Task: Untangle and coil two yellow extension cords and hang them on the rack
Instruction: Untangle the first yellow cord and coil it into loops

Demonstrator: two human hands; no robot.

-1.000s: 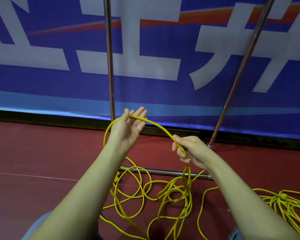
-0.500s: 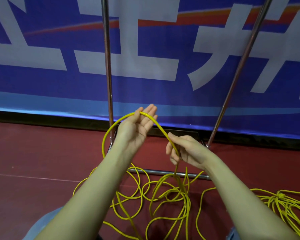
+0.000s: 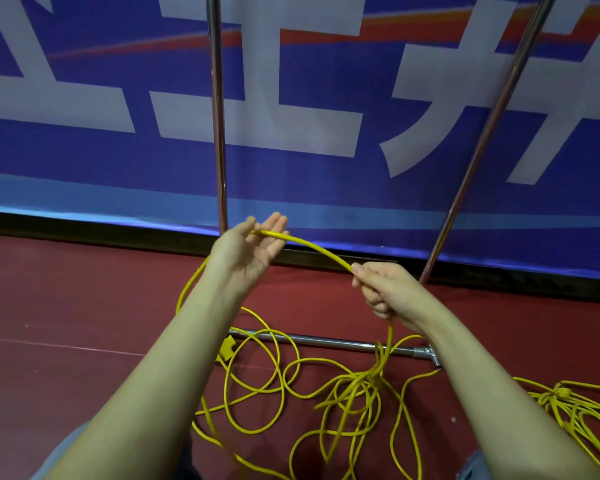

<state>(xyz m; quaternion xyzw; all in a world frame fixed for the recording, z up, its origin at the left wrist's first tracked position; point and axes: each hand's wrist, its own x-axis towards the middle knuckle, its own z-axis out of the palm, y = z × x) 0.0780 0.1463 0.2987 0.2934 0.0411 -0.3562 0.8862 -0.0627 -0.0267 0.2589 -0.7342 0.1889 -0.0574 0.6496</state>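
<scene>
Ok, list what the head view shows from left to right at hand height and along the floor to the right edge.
Left hand → cord arc → right hand → slanted rack pole → second cord bundle on the floor at far right.

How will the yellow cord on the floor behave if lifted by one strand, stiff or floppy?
Probably floppy with some spring: the yellow extension cord holds a smooth arc between the left hand and right hand, then hangs limp below. Likely to drag neighbours, since the loops on the floor cross and bunch. Seems light: the left hand's straight fingers carry it.
</scene>
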